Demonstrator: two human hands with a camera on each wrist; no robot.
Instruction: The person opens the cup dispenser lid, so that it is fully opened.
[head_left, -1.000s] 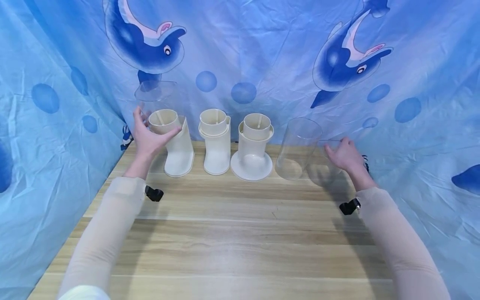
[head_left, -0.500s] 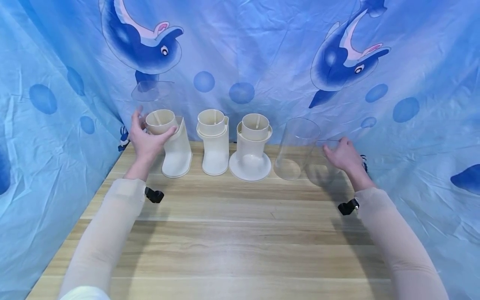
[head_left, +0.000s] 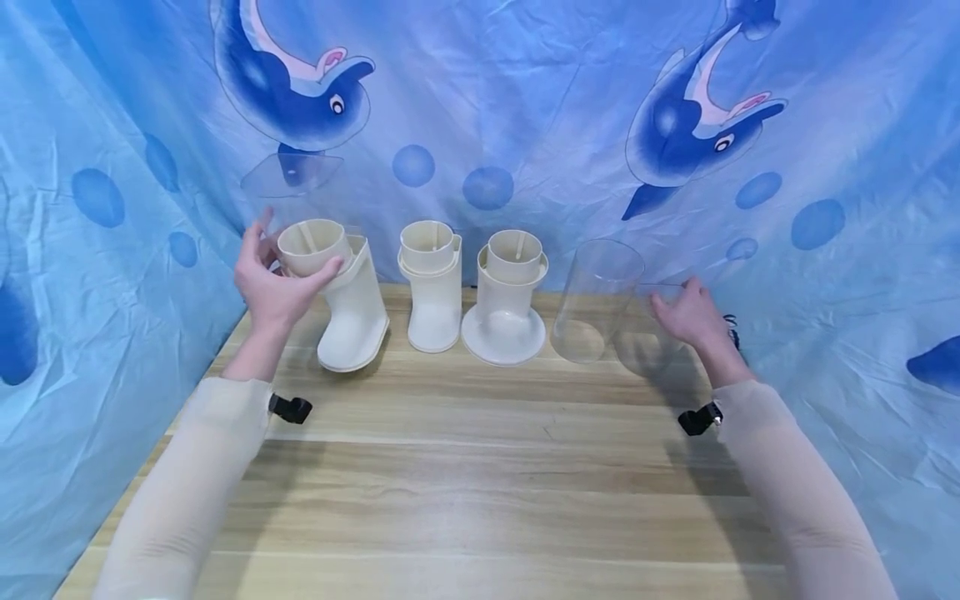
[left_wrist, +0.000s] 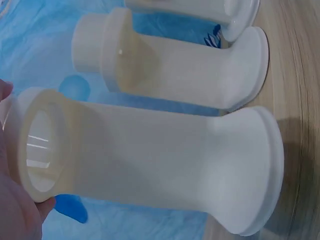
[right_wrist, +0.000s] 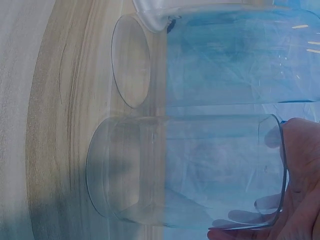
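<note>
While the left hand grips a stand, another tube flanks the tube the right hand grips.

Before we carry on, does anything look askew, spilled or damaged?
The leftmost white, boot-shaped plastic stand leans, unlike the upright white, rounded plastic stand beside it, probably because the left hand grips its top. No spill or damage shows.

The stands looked like smooth, softly glossy plastic; the cylinders were clear, glassy and shiny. The desk showed smooth wood grain, the backdrop creased, slightly shiny cloth.
</note>
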